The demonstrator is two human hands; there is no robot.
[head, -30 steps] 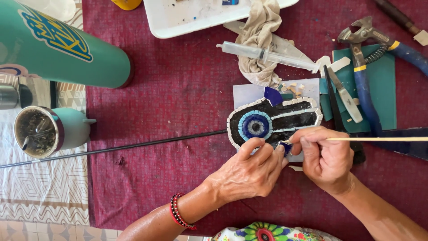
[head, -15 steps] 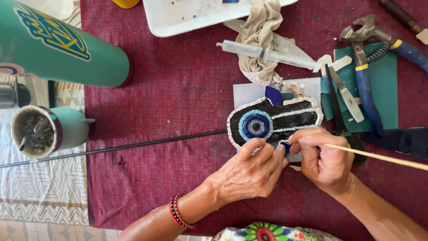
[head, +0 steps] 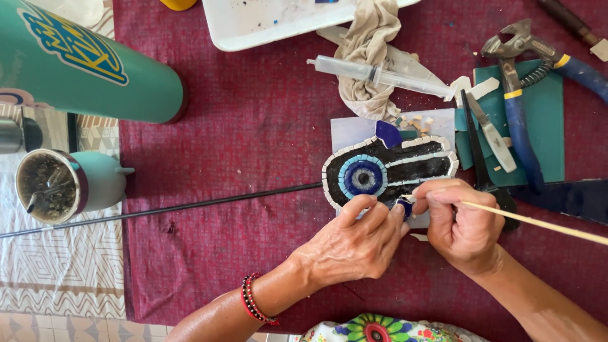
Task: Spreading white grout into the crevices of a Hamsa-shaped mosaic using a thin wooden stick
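Your left hand (head: 354,244) rests its fingertips on the near edge of the mosaic (head: 389,171), pinning it flat on the red cloth (head: 253,126) so it cannot slide. Your right hand (head: 462,225) is closed around a thin stick (head: 538,223), gripped low like a pen, its tip meeting a small blue tile (head: 404,206) between your two hands, which nearly touch. The nippers (head: 516,95), the syringe (head: 380,75) and the rag (head: 367,57) lie just beyond the mosaic, within reach but clear of it.
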